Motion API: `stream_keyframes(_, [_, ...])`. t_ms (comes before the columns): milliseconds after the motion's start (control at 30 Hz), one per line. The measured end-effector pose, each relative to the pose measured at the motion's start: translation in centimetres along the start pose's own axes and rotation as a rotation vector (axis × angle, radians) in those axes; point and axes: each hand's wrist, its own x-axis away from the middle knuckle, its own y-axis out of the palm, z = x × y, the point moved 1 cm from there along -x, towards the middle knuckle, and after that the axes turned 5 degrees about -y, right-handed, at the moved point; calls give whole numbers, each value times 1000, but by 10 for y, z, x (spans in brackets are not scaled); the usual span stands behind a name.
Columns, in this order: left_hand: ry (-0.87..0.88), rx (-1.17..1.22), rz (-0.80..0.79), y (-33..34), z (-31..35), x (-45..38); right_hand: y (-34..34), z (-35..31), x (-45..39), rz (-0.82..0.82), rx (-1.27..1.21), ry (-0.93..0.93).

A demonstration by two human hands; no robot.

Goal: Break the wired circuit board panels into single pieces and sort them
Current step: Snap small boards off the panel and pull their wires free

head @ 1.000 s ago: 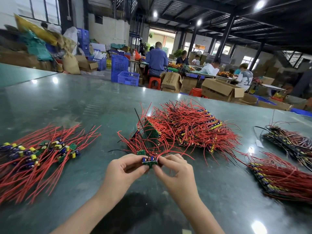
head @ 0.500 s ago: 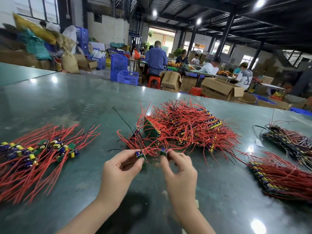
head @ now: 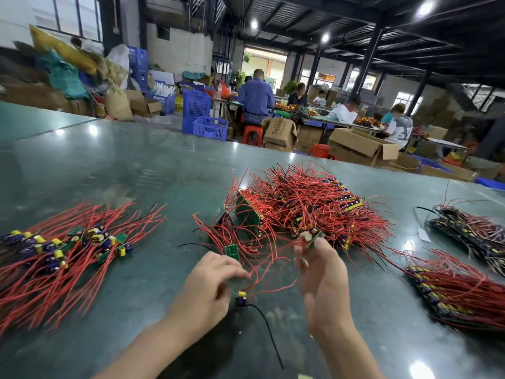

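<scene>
hands now apart, right hand (head: pixel 321 272) pinching board piece (head: pixel 314 238) at fingertips

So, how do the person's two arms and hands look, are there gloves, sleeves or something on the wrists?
Both are bare. The left hand and the right hand have no gloves, and no rings show. The forearms run uncovered down to the bottom edge of the picture, so no sleeve is in view. No watch, strap or bracelet shows on either wrist. The fingernails look short and plain.
</scene>
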Motion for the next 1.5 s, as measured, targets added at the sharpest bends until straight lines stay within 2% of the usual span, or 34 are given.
stream_keyframes(67, [-272, 408, 22, -5, 7, -4, 7, 2, 1, -154, 33, 30])
stream_keyframes(133, [-529, 1003, -116, -8, 17, -7, 11, 4, 4, -291, 185, 57])
stream_keyframes(167, [-625, 1206, -175, -9, 22, -7, 12, 6, 6, -358, 258, 56])
stream_keyframes(233, [-735, 1331, -200, -6, 26, -6, 13, 9, 12, -446, 410, 44])
stream_keyframes(300, [-776, 1350, -136, -4, 26, -5, 11, 10, 14, -433, 491, 30])
stream_keyframes(367, [-793, 1315, -58, -4, 25, -5, 11, 7, 13, -404, 469, 46])
stream_keyframes(467, [-662, 958, 69, -5, 19, -3, 16, 2, 12, -383, 466, 53])
stream_keyframes(533, [-495, 717, 106, -6, 19, -1, 16, 4, 14, -354, 635, -67])
stream_keyframes(600, [-393, 584, 146, -8, 19, -1, 16, 8, 15, -323, 801, -226])
stream_keyframes(667, [-377, 543, 191, -9, 18, -1, 12, 10, 14, -223, 789, -295])
stream_keyframes(767, [-411, 622, 143, -11, 21, -2, 3, 9, 7, -93, 692, -200])
stream_keyframes(833, [-416, 597, 142, -10, 22, 0, 0, 10, 5, -99, 690, -164])
stream_keyframes(900, [-348, 365, 292, -14, 23, 0, 0, 11, 5, -145, 729, -213])
stream_keyframes(967, [-209, 179, 487, -23, 25, -1, 2, 13, 7, -239, 800, -303])
stream_keyframes(1033, [-62, 28, 602, -31, 24, -4, 3, 14, 11, -358, 875, -405])
stream_keyframes(1067, [1, -50, 593, -32, 24, -5, 4, 15, 13, -414, 902, -452])
stream_keyframes(1133, [25, -128, 406, -28, 25, -4, 6, 13, 16, -491, 898, -527])
stream_keyframes(1200, [-79, -58, 150, -21, 29, -1, 8, 11, 18, -520, 847, -593])
stream_keyframes(1267, [-172, 107, -20, -14, 30, 2, 10, 11, 20, -502, 805, -653])
stream_keyframes(1367, [-203, 307, -128, -11, 30, 1, 11, 14, 21, -436, 769, -675])
stream_keyframes(1500, [-218, 238, -282, -10, 26, 0, 14, 11, 23, -377, 673, -613])
